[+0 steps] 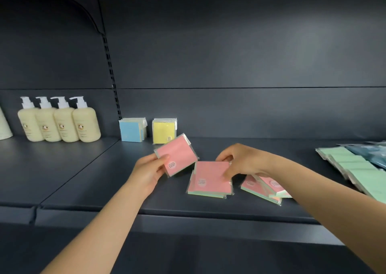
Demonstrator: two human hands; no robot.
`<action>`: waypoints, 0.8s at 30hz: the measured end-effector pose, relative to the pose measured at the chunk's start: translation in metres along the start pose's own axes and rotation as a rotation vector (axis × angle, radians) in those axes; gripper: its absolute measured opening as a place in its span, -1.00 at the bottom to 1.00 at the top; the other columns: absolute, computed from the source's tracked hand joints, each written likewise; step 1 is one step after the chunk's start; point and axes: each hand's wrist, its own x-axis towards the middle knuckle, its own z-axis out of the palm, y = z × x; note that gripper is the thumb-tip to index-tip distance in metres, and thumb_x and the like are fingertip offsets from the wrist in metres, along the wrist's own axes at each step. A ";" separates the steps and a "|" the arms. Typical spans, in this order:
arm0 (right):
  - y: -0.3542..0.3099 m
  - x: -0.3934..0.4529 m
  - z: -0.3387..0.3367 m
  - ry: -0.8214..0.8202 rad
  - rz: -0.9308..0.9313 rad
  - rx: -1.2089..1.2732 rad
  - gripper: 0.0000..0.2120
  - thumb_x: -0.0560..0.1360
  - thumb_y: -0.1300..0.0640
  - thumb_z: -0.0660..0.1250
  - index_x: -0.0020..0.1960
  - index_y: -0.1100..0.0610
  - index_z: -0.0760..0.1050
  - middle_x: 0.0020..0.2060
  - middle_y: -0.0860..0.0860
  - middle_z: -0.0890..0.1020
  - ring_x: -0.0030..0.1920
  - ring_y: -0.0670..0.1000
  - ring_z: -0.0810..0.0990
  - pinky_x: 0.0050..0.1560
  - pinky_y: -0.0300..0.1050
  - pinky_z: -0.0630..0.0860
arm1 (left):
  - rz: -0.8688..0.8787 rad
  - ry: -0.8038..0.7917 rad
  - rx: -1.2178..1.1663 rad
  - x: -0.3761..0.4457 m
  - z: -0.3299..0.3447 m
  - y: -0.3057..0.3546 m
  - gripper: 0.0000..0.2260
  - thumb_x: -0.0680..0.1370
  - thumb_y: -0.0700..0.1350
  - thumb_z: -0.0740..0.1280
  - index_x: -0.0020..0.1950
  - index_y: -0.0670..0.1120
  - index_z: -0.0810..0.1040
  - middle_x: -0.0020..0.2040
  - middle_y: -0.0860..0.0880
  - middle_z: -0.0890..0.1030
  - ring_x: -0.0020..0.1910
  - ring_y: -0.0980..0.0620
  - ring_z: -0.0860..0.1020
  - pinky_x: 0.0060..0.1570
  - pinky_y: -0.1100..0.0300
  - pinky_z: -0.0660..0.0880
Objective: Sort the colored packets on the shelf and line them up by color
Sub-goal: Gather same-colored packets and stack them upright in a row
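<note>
Head view: we record a pink packet (176, 154) pinched in the left hand (149, 170), raised above the shelf (87, 169). Our right hand (240, 160) grips the top of a pink stack (210, 178) lying flat. Blue packets (132, 130) and yellow packets (164, 130) stand upright behind; green packets (353, 169) lie far right. Pump bottles (60, 120) stand left.

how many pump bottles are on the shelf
4, upright in a touching row at the shelf's far left: bottle one, two, three, four. More may sit outside the frame.
</note>
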 end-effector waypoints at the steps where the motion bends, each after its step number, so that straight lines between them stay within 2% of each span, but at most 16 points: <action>1: 0.001 -0.001 -0.002 0.008 -0.013 0.041 -0.68 0.33 0.26 0.49 0.08 0.11 0.60 -0.05 -0.01 0.64 -0.14 -0.07 0.57 -0.11 -0.28 0.46 | 0.006 0.011 -0.009 0.000 0.000 0.000 -0.75 0.54 -0.35 0.27 0.21 -0.25 0.51 0.00 -0.12 0.63 -0.05 -0.03 0.61 -0.10 0.18 0.52; 3: 0.004 -0.003 -0.008 -0.002 -0.030 0.208 -0.75 0.36 0.37 0.44 0.00 0.18 0.61 -0.10 0.06 0.67 -0.19 -0.07 0.62 -0.19 -0.33 0.50 | 0.018 0.046 -0.017 0.001 -0.001 0.001 -0.75 0.55 -0.35 0.26 0.22 -0.24 0.51 -0.01 -0.12 0.62 -0.08 -0.03 0.60 -0.10 0.17 0.52; 5: 0.003 -0.004 -0.014 -0.001 -0.035 0.403 -0.77 0.35 0.42 0.44 -0.02 0.24 0.60 -0.12 0.12 0.68 -0.20 -0.04 0.66 -0.18 -0.31 0.55 | 0.021 0.064 0.004 0.001 -0.001 0.001 -0.76 0.56 -0.33 0.26 0.22 -0.23 0.52 -0.01 -0.12 0.63 -0.07 -0.04 0.60 -0.07 0.13 0.52; 9: -0.009 0.008 -0.010 0.144 -0.066 0.555 -0.80 0.33 0.44 0.46 -0.15 0.19 0.59 -0.23 0.09 0.67 -0.24 -0.03 0.65 -0.14 -0.27 0.59 | 0.013 -0.001 0.098 0.000 0.001 0.003 -0.81 0.57 -0.28 0.26 0.16 -0.20 0.55 -0.02 -0.14 0.65 -0.07 -0.07 0.62 -0.05 0.08 0.55; 12: -0.020 0.025 0.006 0.253 -0.041 0.501 -0.81 0.31 0.38 0.49 -0.20 0.15 0.59 -0.24 0.08 0.67 -0.20 0.01 0.63 -0.01 -0.19 0.57 | 0.008 -0.074 0.127 -0.001 0.003 0.003 -0.85 0.58 -0.22 0.25 0.10 -0.17 0.58 -0.03 -0.13 0.68 -0.08 -0.04 0.64 -0.08 0.11 0.57; 14: -0.025 0.034 0.017 0.294 -0.026 0.489 -0.82 0.30 0.34 0.52 -0.20 0.14 0.59 -0.26 0.06 0.66 -0.24 -0.02 0.62 -0.10 -0.26 0.53 | 0.017 -0.145 0.156 0.000 0.002 0.002 -0.85 0.57 -0.21 0.28 0.10 -0.14 0.58 -0.01 -0.11 0.69 -0.05 -0.03 0.66 -0.04 0.12 0.58; 17: -0.030 0.044 0.028 0.351 -0.029 0.477 -0.82 0.29 0.25 0.55 -0.22 0.09 0.57 -0.30 0.00 0.63 -0.27 -0.05 0.60 -0.16 -0.28 0.50 | 0.042 -0.228 0.223 0.002 0.000 0.000 -0.77 0.51 -0.33 0.32 0.13 -0.12 0.58 0.02 -0.09 0.69 0.01 -0.04 0.65 0.02 0.13 0.57; 20: -0.035 0.046 0.032 0.426 -0.024 0.382 -0.79 0.29 0.12 0.56 -0.20 0.07 0.54 -0.31 -0.06 0.59 -0.25 -0.06 0.58 -0.23 -0.28 0.46 | 0.059 -0.194 0.254 0.005 0.000 0.000 -0.72 0.50 -0.38 0.31 0.15 -0.12 0.57 0.02 -0.08 0.68 0.02 -0.05 0.64 0.09 0.08 0.55; 22: -0.034 0.039 0.027 0.449 -0.001 0.301 -0.69 0.28 0.00 0.57 -0.11 0.08 0.54 -0.25 -0.08 0.59 -0.17 -0.06 0.58 -0.22 -0.28 0.46 | 0.073 -0.165 0.246 0.006 0.000 -0.002 -0.72 0.51 -0.38 0.30 0.16 -0.13 0.56 0.03 -0.10 0.68 0.04 -0.07 0.63 0.14 0.03 0.52; 24: -0.027 0.027 0.017 0.360 0.041 0.157 -0.55 0.25 -0.11 0.55 0.01 0.10 0.53 -0.16 -0.07 0.58 -0.09 -0.04 0.58 -0.12 -0.24 0.48 | 0.090 -0.117 0.221 0.007 -0.001 -0.003 -0.74 0.52 -0.38 0.29 0.11 -0.10 0.57 0.04 -0.11 0.66 0.05 -0.08 0.62 0.17 0.00 0.50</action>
